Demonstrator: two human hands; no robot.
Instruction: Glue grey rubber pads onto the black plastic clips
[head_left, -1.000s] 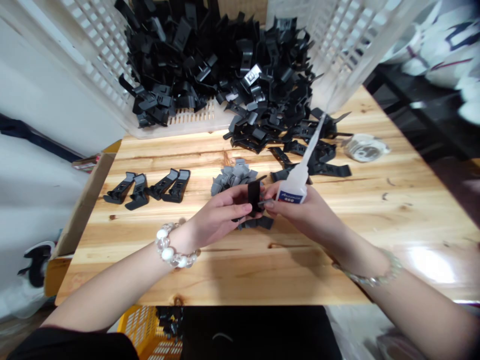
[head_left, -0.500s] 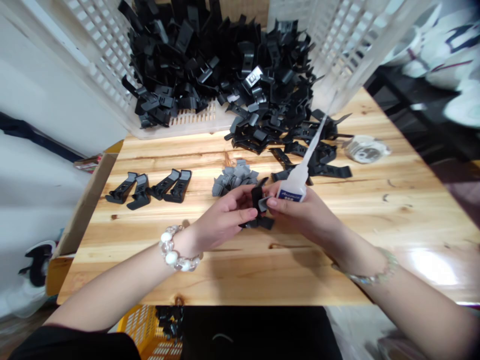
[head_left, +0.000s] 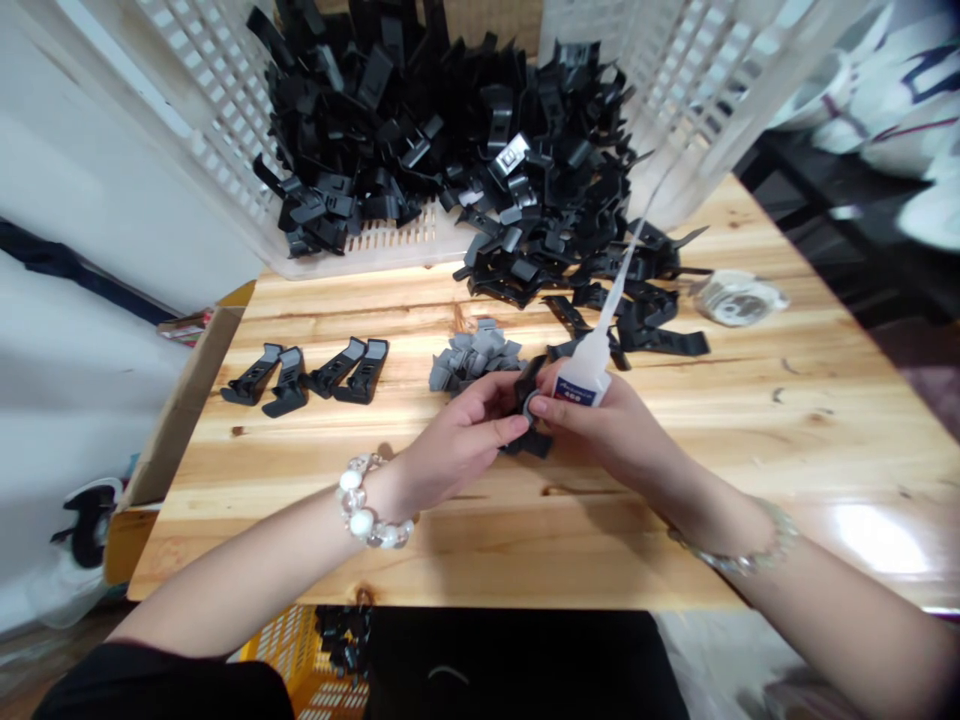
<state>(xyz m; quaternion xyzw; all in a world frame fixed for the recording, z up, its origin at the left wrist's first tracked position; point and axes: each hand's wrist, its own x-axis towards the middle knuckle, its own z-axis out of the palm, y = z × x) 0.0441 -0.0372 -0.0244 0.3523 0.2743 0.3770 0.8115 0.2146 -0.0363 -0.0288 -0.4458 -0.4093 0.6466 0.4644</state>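
Observation:
My left hand (head_left: pixel 465 435) is closed around a black plastic clip (head_left: pixel 531 375) over the middle of the table. My right hand (head_left: pixel 615 425) grips a white glue bottle (head_left: pixel 586 362) with a blue label; its long thin nozzle points up and away. The right thumb presses a small grey pad (head_left: pixel 530 404) against the clip, and fingers partly hide both. Other dark pieces (head_left: pixel 536 443) lie just under the hands. A heap of loose grey pads (head_left: pixel 480 352) sits beyond my left fingers. Several clips with grey tips (head_left: pixel 364 372) lie in a row on the left.
A white plastic basket (head_left: pixel 315 264), tipped toward me, holds many black clips (head_left: pixel 375 130). More clips (head_left: pixel 664 338) spill onto the wooden table (head_left: pixel 247 510). A clear round object (head_left: pixel 741 298) lies on the right. Below the table's front edge is a yellow crate (head_left: pixel 296 655).
The grey pad, earlier angled out from the clip, now lies against it under my right thumb. The clip has turned slightly, and the whole view has shifted a little.

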